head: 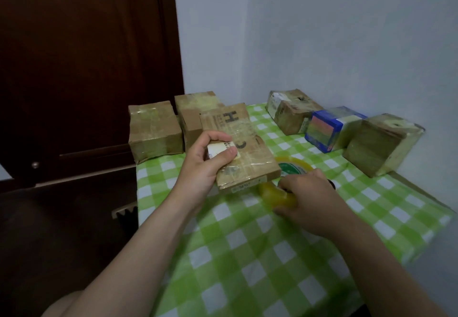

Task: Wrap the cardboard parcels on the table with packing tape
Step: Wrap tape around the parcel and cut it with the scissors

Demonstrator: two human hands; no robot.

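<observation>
A flat cardboard parcel (244, 148) with black letters and shiny tape on it is tilted above the table. My left hand (208, 165) grips its near left corner, thumb on a white label. My right hand (309, 197) holds a yellowish roll of packing tape (285, 185) just below the parcel's near right end, fingers curled round the roll. Part of the roll is hidden behind my hand and the parcel.
The table carries a green and white checked cloth (247, 254). Two taped brown boxes (155, 130) (193, 111) stand at the back left. A brown box (292, 111), a blue box (332, 128) and another brown box (381, 143) line the right wall. A dark wooden door (86, 68) lies left.
</observation>
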